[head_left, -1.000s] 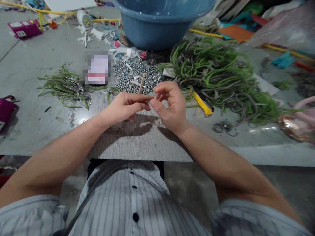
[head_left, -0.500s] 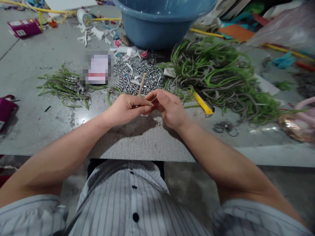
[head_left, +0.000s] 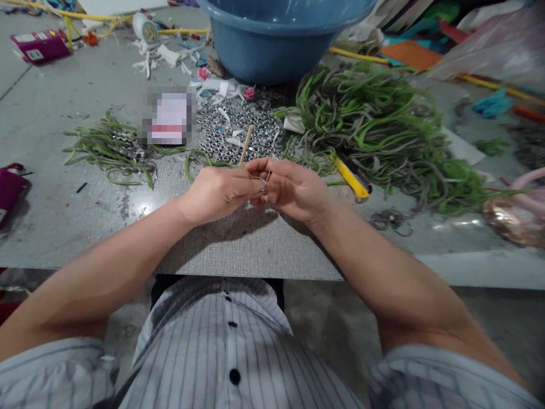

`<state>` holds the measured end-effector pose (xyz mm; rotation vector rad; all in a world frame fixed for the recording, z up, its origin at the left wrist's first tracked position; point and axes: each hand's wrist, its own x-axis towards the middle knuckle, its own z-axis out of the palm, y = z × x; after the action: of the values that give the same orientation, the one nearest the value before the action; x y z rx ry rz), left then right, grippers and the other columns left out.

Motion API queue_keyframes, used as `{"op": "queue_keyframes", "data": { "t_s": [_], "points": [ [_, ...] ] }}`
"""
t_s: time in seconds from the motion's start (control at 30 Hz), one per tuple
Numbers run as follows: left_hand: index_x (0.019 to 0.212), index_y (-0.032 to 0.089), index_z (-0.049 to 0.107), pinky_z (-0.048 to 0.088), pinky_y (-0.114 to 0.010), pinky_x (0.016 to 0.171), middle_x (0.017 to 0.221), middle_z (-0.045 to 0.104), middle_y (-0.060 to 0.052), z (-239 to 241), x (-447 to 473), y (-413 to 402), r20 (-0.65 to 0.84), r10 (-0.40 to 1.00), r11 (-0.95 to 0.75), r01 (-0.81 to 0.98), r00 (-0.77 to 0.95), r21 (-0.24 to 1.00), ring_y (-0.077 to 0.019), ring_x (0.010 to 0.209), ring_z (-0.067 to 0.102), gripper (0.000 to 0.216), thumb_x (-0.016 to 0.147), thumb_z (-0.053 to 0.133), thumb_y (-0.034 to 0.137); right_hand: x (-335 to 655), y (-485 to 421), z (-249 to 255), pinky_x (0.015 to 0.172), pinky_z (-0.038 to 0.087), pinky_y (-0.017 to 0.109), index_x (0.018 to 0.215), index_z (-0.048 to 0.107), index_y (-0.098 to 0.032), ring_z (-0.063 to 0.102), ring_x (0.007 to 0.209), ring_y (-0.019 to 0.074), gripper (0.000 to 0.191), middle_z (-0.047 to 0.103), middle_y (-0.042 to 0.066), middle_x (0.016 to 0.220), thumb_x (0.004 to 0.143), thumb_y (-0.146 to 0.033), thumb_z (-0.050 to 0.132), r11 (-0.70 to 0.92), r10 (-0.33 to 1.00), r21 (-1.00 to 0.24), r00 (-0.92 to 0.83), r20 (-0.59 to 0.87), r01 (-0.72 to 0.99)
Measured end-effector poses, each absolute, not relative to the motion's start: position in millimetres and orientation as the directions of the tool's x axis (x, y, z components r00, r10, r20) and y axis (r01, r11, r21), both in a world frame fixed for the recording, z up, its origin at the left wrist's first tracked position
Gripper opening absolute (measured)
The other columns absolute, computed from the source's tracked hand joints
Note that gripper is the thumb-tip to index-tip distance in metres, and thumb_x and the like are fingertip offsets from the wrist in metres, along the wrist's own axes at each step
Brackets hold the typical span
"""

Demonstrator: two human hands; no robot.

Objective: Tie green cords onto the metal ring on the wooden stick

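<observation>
Working low over grey table [head_left: 238, 255], nr front edge. Pinching thin metal ring [head_left: 264, 185] at centre, fingertips tog.: L hand [head_left: 217, 193]. Curled close opp., tips nr same ring: R hand [head_left: 293, 190]. Also visible btwn R fingers: thin strand [head_left: 268, 175]; can't tell if R grip is closed on it. Touching or v. nearly so at fingertips; can't tell which.

Poking up just behind L fingers: wooden stick [head_left: 246, 146], hidden at lower end; can't tell if gripped. Spread beyond hands: pile of small silvery metal pieces [head_left: 208, 128], w/ white scraps [head_left: 223, 87] at far edge. Lying R of pile: lg. tangle of green & grey cords [head_left: 366, 113]. Angled on tabletop btwn tangle & R hand: yellow utility knife [head_left: 351, 177]. Heaped well to L: smaller bunch of green cords [head_left: 102, 150], silvery bits mixed in. Pixelated, btwn bunch & pile: flat rect. item [head_left: 170, 120].

Standing at back: blue plastic basin [head_left: 272, 54]. Far L: purple box [head_left: 45, 45]. Far R: clear plastic bag [head_left: 494, 54], nr orange sheet [head_left: 411, 55]. Wearing striped shirt [head_left: 238, 341].
</observation>
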<state>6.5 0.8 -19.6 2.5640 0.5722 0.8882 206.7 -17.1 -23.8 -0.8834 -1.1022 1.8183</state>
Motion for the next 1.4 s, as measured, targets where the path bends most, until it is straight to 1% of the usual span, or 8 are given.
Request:
{"op": "queue_keyframes", "data": {
  "t_s": [0.1, 0.33, 0.53, 0.7, 0.93, 1.17, 1.3, 1.4],
  "points": [
    [0.09, 0.027, 0.078, 0.047, -0.023, 0.065, 0.091, 0.079, -0.002, -19.5, 7.3, -1.3, 0.46, 0.493, -0.851, 0.298, 0.738, 0.433, -0.0139, 0.081, 0.072, 0.025, 0.097, 0.054, 0.024, 207.4, -16.3, -22.6, 0.049, 0.056, 0.028, 0.099, 0.07, -0.019, 0.06, 0.056, 0.0126, 0.031, 0.068, 0.0, 0.08, 0.075, -0.039, 0.074, -0.33, 0.874, -0.906, -0.449, -0.187, -0.264],
    [0.096, 0.025, 0.077, 0.041, -0.029, 0.059, 0.093, 0.081, -0.003, -21.2, 8.9, -0.2, 0.596, 0.274, -0.962, 0.215, 0.755, 0.17, -0.0153, 0.075, 0.071, 0.035, 0.103, 0.042, 0.022, 206.6, -17.1, -21.2, 0.049, 0.057, 0.034, 0.107, 0.064, -0.017, 0.062, 0.058, 0.0165, 0.036, 0.066, 0.001, 0.08, 0.075, -0.033, 0.067, -0.304, 0.836, -0.931, -0.525, -0.158, -0.204],
    [0.093, 0.024, 0.077, 0.047, -0.027, 0.073, 0.092, 0.08, -0.004, -12.3, 9.1, -3.5, 0.423, 0.445, -0.85, 0.224, 0.789, 0.477, -0.0163, 0.078, 0.069, 0.023, 0.099, 0.055, 0.027, 205.2, -20.1, -19.3, 0.046, 0.055, 0.031, 0.113, 0.061, -0.019, 0.061, 0.054, 0.0153, 0.042, 0.065, -0.002, 0.077, 0.074, -0.031, 0.067, -0.387, 0.761, -0.892, -0.628, -0.164, -0.235],
    [0.097, 0.026, 0.078, 0.047, -0.03, 0.073, 0.093, 0.081, -0.005, -9.0, 9.4, -4.8, 0.495, 0.347, -0.915, 0.173, 0.797, 0.364, -0.0179, 0.078, 0.069, 0.033, 0.104, 0.046, 0.033, 204.9, -20.8, -19.9, 0.045, 0.055, 0.03, 0.118, 0.058, -0.02, 0.062, 0.054, 0.0154, 0.048, 0.067, -0.004, 0.074, 0.072, -0.031, 0.069, -0.459, 0.7, -0.847, -0.697, -0.159, -0.268],
    [0.085, 0.025, 0.075, 0.048, -0.025, 0.074, 0.087, 0.079, -0.002, -6.0, 11.3, -4.5, 0.355, 0.476, -0.825, 0.269, 0.804, 0.497, -0.0152, 0.076, 0.066, 0.013, 0.09, 0.064, 0.019, 201.5, -20.4, -24.1, 0.053, 0.057, 0.029, 0.113, 0.062, -0.021, 0.065, 0.056, 0.0143, 0.044, 0.07, -0.004, 0.075, 0.072, -0.029, 0.075, -0.499, 0.706, -0.806, -0.689, -0.163, -0.32],
    [0.081, 0.018, 0.073, 0.048, -0.021, 0.062, 0.075, 0.072, -0.001, -16.3, 13.3, -2.0, 0.351, 0.656, -0.583, 0.154, 0.668, 0.798, -0.0109, 0.065, 0.062, 0.021, 0.093, 0.058, 0.024, 198.0, -19.6, -26.7, 0.058, 0.052, 0.024, 0.091, 0.071, -0.022, 0.061, 0.064, 0.0095, 0.022, 0.067, -0.003, 0.081, 0.073, -0.03, 0.081, -0.164, 0.943, -0.931, -0.328, -0.051, -0.325],
    [0.089, 0.017, 0.077, 0.043, -0.019, 0.045, 0.083, 0.078, -0.003, -12.8, 13.7, -0.9, 0.166, 0.774, -0.29, 0.11, 0.611, 0.951, -0.0055, 0.046, 0.052, 0.024, 0.095, 0.065, 0.036, 197.3, -18.4, -29.8, 0.062, 0.049, 0.026, 0.082, 0.072, -0.022, 0.056, 0.062, 0.0101, 0.04, 0.059, -0.006, 0.067, 0.072, -0.059, 0.086, -0.008, 0.965, -0.969, -0.258, 0.057, -0.245],
    [0.091, 0.015, 0.078, 0.045, -0.018, 0.045, 0.088, 0.079, -0.006, -12.1, 13.9, 1.5, 0.113, 0.805, -0.187, 0.068, 0.582, 0.98, -0.0059, 0.05, 0.057, 0.028, 0.094, 0.07, 0.041, 197.3, -17.6, -32.1, 0.065, 0.049, 0.028, 0.076, 0.071, -0.023, 0.056, 0.063, 0.0109, 0.05, 0.061, -0.005, 0.066, 0.068, -0.071, 0.085, 0.078, 0.975, -0.984, -0.195, 0.109, -0.16]
  ]
}}
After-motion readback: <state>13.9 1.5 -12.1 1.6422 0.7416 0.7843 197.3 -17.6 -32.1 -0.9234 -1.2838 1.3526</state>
